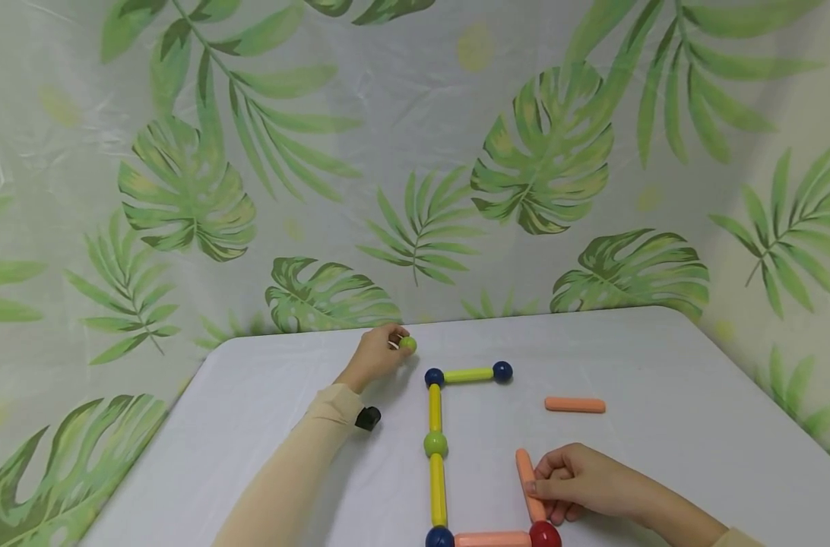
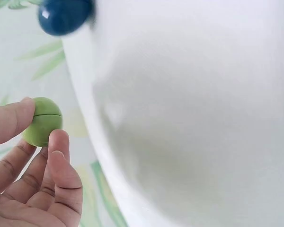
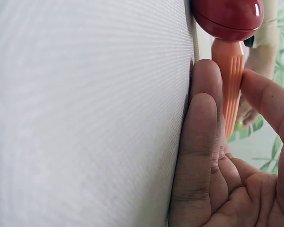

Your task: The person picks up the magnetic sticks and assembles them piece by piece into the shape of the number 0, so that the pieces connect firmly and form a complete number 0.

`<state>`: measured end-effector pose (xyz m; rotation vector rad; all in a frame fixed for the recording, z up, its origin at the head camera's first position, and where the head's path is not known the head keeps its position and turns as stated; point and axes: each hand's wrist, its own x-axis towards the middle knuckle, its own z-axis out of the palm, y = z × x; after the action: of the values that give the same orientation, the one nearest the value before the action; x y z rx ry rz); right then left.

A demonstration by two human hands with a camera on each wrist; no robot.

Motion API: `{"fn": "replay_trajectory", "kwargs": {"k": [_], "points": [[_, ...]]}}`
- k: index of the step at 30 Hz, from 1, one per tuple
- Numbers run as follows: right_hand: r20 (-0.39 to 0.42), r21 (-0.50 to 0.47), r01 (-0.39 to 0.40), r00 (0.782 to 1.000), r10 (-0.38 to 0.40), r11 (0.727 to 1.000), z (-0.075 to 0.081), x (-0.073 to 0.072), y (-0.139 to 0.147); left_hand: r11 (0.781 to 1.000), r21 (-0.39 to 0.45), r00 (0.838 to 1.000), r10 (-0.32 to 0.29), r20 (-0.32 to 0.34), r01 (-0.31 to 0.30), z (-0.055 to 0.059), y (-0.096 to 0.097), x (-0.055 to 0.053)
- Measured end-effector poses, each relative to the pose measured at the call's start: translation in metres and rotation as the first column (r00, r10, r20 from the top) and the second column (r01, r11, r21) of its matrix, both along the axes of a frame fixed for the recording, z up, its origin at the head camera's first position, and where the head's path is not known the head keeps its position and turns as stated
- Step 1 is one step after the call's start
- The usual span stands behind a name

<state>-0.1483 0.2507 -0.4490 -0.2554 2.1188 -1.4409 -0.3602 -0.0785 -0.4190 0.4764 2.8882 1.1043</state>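
My left hand (image 1: 379,354) pinches a small green ball (image 2: 43,122) between thumb and fingers near the table's far edge. In the head view, my right hand (image 1: 579,484) grips an orange rod (image 1: 528,482) at its middle. That rod's near end meets a red ball (image 1: 545,534). A second orange rod (image 1: 492,539) runs left from the red ball to a blue ball (image 1: 440,538). From there a yellow rod (image 1: 438,490), a green ball (image 1: 435,444) and another yellow rod (image 1: 435,408) lead up to a blue corner ball (image 1: 434,377).
A yellow-green rod (image 1: 468,375) joins the corner ball to another blue ball (image 1: 502,371). One loose orange rod (image 1: 575,405) lies on the white table (image 1: 661,365) to the right. A black wrist device (image 1: 369,418) shows at the left sleeve. Behind the table hangs a leaf-print cloth (image 1: 415,152).
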Motion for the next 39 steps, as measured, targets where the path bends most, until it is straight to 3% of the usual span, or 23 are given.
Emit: {"fn": "replay_trajectory", "kwargs": {"k": [12,25,33,39], "points": [[-0.002,0.000,-0.003,1.000,0.003,1.000,-0.001,0.000,0.000,0.986,0.011,0.986,-0.164,-0.039,0.164,0.019,0.022,0.027],[0.007,-0.021,-0.013,1.000,0.014,1.000,0.000,0.000,0.000,0.932,-0.033,0.933,-0.360,0.002,0.360,0.035,0.061,0.062],[0.005,-0.022,-0.012,1.000,0.013,1.000,0.003,0.000,0.000,0.902,-0.088,0.905,-0.416,0.092,0.423,0.034,0.079,0.074],[-0.006,-0.023,-0.015,1.000,0.015,1.000,0.003,0.000,0.001,0.873,-0.104,0.879,-0.469,0.087,0.476,0.026,0.088,0.076]]}}
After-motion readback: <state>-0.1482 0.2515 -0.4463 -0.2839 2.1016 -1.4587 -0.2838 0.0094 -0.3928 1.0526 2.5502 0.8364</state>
